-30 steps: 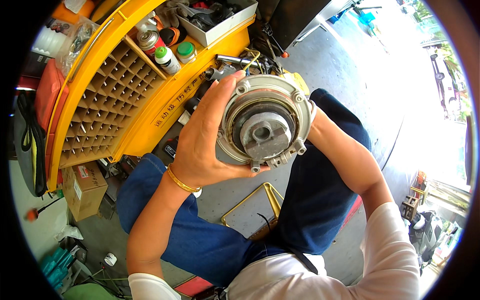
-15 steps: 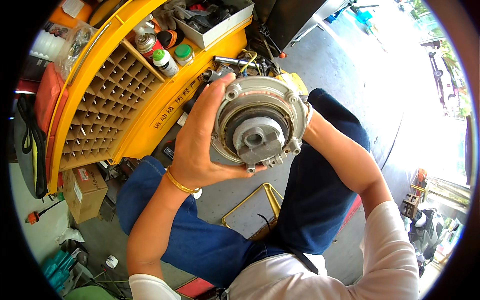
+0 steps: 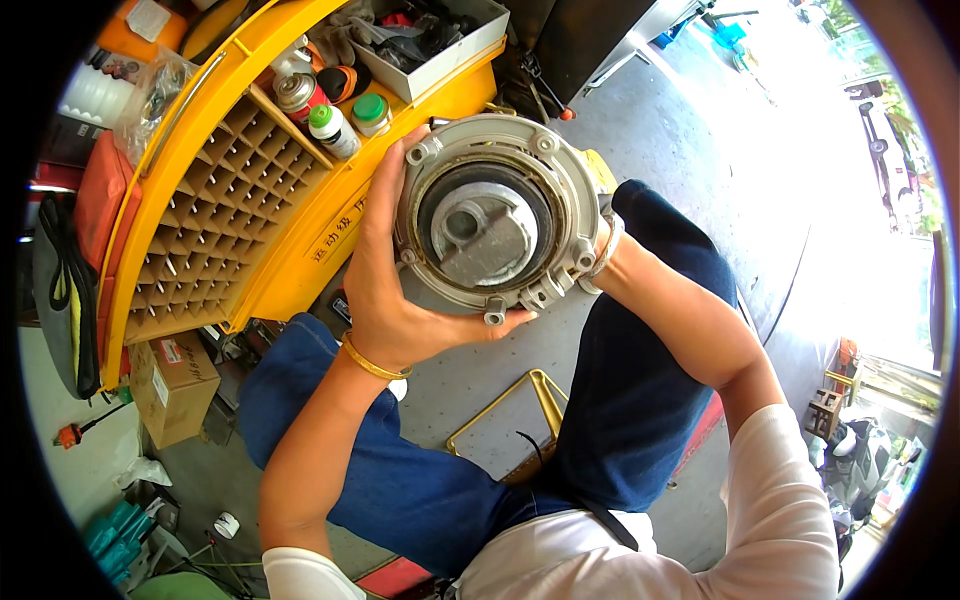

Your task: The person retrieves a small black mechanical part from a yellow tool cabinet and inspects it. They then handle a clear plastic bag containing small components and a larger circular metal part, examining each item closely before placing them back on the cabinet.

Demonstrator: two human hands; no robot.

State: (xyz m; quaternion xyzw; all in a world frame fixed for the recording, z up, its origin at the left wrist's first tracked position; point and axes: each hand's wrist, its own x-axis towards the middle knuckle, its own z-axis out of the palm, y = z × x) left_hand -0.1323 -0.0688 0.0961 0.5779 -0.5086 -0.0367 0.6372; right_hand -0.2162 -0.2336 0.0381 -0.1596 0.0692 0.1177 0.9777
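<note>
A round grey cast-metal housing (image 3: 566, 170) is held up in front of me, its face toward me. Bolt lugs stand around its rim, and inside a dark ring sits a grey metal hub (image 3: 500, 255) with an off-centre hole. My left hand (image 3: 385, 290) wraps the left side, fingers stretched up along the rim and thumb beneath the lower edge. Behind the right side goes my right hand (image 3: 604, 238), of which little shows; its fingers are hidden by the housing. A gold bracelet circles the left wrist, a silver one the right.
On the left stands a yellow cabinet (image 3: 290, 290) with a cardboard divider grid (image 3: 215, 220), spray cans (image 3: 335, 130) and a grey bin (image 3: 440, 60) of parts. A cardboard box (image 3: 172, 390) is below it. A yellow metal frame (image 3: 500, 400) lies between my knees.
The housing has moved left and slightly up, and its face has turned, so the hub's hole now shows at the upper left. Both hands have gone along with it.
</note>
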